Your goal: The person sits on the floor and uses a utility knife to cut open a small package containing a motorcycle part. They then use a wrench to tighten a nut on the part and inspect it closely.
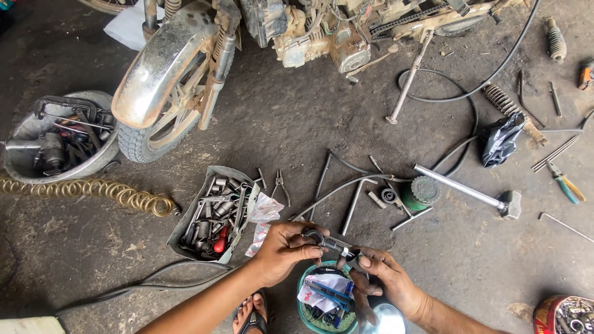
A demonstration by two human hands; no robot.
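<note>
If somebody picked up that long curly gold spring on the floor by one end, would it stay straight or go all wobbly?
The coiled spring would probably sag and wobble: it is long, thin and loosely wound, and already lies in a wavy line on the floor. Pushed sideways, it would likely bend or roll a little instead of sliding stiffly. It looks like metal, so it is unlikely to break.

Around us on the workshop floor

We see a motorcycle wheel (162, 99), a tray of sockets (213, 213), a coiled spring (86, 190), a green-handled pliers (564, 182) and a black bag (500, 139).
</note>
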